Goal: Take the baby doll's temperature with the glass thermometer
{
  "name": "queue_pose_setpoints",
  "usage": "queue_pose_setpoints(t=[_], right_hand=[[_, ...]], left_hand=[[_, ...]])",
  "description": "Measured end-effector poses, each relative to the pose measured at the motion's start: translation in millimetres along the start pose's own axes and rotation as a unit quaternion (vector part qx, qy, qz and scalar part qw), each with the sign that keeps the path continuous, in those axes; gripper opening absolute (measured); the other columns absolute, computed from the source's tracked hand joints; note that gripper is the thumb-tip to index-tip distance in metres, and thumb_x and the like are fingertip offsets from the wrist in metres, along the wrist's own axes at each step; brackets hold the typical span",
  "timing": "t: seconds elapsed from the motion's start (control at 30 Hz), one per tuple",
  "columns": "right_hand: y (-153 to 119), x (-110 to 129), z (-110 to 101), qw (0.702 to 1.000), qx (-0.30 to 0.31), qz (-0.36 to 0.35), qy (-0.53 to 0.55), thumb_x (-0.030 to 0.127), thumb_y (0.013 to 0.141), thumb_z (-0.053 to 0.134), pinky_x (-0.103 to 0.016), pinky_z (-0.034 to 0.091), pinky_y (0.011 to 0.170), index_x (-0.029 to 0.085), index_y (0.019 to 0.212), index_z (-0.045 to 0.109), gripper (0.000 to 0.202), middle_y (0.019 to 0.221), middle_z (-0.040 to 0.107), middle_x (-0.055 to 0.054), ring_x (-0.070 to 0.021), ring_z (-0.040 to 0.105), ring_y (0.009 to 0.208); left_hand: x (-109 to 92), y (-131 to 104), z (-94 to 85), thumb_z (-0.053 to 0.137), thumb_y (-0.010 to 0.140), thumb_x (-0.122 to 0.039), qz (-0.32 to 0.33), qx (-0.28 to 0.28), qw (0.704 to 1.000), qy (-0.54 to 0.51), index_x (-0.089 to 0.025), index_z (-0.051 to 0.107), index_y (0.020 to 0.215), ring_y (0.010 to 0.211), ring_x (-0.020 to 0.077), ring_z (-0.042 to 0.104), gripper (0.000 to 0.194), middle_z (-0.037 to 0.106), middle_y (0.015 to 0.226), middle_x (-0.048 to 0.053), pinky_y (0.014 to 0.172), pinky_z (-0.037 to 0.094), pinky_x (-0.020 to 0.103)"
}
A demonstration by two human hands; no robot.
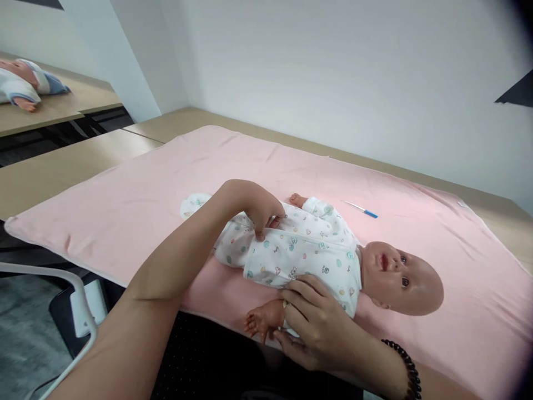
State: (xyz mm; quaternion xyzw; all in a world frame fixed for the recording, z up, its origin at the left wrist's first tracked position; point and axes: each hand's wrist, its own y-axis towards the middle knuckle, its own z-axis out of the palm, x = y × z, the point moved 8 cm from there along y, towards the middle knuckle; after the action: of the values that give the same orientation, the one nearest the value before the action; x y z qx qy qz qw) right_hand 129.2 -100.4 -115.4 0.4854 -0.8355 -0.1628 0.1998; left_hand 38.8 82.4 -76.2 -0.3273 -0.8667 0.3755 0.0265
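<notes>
Room across far blanket [233,158]; doll [312,250], blue-tipped stick [370,213] in way.

Two dolls [402,278] [19,83], one blanket [137,194], one blue-ended stick [368,212], one bracelet [410,366]

I see a plain, pale wall [325,78] running behind a light wooden table [70,166], and to the left a pale pillar [120,55] stands out beside it. Beyond the pillar there is a second table [94,91] of similar light wood, with dark parts beneath its top. The floor [25,328] at the lower left is grey and mottled, and the light falls softly on the wall, rather evenly.
</notes>
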Motion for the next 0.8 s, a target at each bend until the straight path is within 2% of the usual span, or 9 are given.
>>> queue_pose_setpoints(t=[0.17, 0.33, 0.5, 0.67, 0.8], right_hand=[[1, 0, 4, 1.0, 0.026, 0.002, 0.001, 0.028, 0.092, 0.062, -0.044, 0.046, 0.097, 0.015, 0.087, 0.062, 0.014, 0.095, 0.069, -0.01, -0.0255, 0.058, 0.101], [1, 0, 2, 1.0, 0.019, 0.008, 0.016, 0.025, 0.088, 0.063, -0.047, 0.043, 0.099, 0.012, 0.094, 0.063, 0.014, 0.099, 0.069, -0.011, -0.0275, 0.058, 0.102], [1, 0, 7, 0.999, 0.04, 0.013, 0.005, 0.025, 0.089, 0.06, -0.048, 0.043, 0.097, 0.008, 0.117, 0.062, 0.033, 0.104, 0.069, -0.012, -0.0279, 0.057, 0.1], [1, -1, 9, 0.999, 0.049, 0.019, -0.002, 0.031, 0.093, 0.06, -0.047, 0.043, 0.099, 0.011, 0.109, 0.064, 0.026, 0.101, 0.07, -0.01, -0.0265, 0.057, 0.099], [-2, -2, 12, 0.999, 0.038, 0.035, -0.005, 0.031, 0.093, 0.062, -0.047, 0.042, 0.101, 0.012, 0.109, 0.063, 0.025, 0.101, 0.07, -0.01, -0.0267, 0.058, 0.101]], left_hand=[[1, 0, -0.5, 0.077, 0.062, -0.036, -0.002, -0.003, 1.0, -0.004, -0.025, 0.066, 0.098, 0.093, 0.0258, 0.061, 0.039, 0.071, 0.102, 0.003, 0.083, 0.045, 0.035], [2, 0, 1.1, 0.076, 0.064, -0.037, 0.002, 0.002, 1.0, 0.0, -0.025, 0.066, 0.101, 0.094, 0.0272, 0.062, 0.04, 0.07, 0.105, 0.004, 0.081, 0.046, 0.037], [0, 0, 0.8, 0.075, 0.065, -0.037, 0.007, -0.002, 1.0, 0.005, -0.025, 0.065, 0.1, 0.094, 0.0265, 0.062, 0.038, 0.07, 0.105, 0.004, 0.08, 0.046, 0.035], [2, 0, 1.1, 0.073, 0.067, -0.04, 0.004, 0.005, 1.0, 0.006, -0.025, 0.065, 0.1, 0.093, 0.0276, 0.063, 0.037, 0.07, 0.106, 0.005, 0.079, 0.046, 0.036], [1, 0, 0.2, 0.075, 0.064, -0.037, 0.004, -0.002, 1.0, 0.0, -0.025, 0.065, 0.099, 0.094, 0.0265, 0.062, 0.038, 0.071, 0.105, 0.003, 0.08, 0.046, 0.035]])
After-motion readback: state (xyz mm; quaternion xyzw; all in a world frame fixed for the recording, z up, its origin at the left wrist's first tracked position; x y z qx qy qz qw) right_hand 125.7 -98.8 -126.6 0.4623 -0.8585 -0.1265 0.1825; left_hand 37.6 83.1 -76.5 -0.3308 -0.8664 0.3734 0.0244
